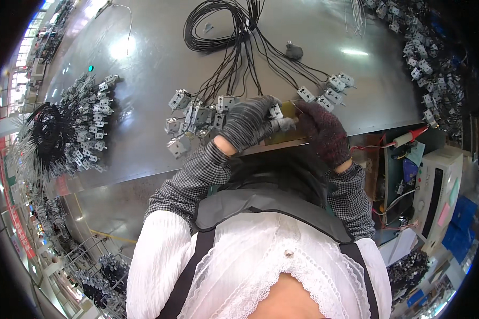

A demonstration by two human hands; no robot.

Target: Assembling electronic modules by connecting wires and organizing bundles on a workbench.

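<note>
My left hand (247,122), in a grey striped glove, is closed on a small grey box-shaped connector (275,111) at the table's near edge. Close beside it on the right, my right hand (324,133) wears a dark maroon glove. Its fingers are curled together, and what they hold is hidden. A yellowish plate (283,138) lies beneath and between the hands. Several similar grey connectors (178,99) on black leads lie left of my left hand, and more connectors (333,95) lie just beyond my right. Their leads run back to a coil of black cable (213,47).
Bundled cables with grey connectors (93,125) lie at the table's left. A long heap of connectors (423,66) lines the right side. A dark lump (294,51) sits beyond the hands. Below the right edge are a red-and-white handled tool (410,136) and a pale equipment box (436,186).
</note>
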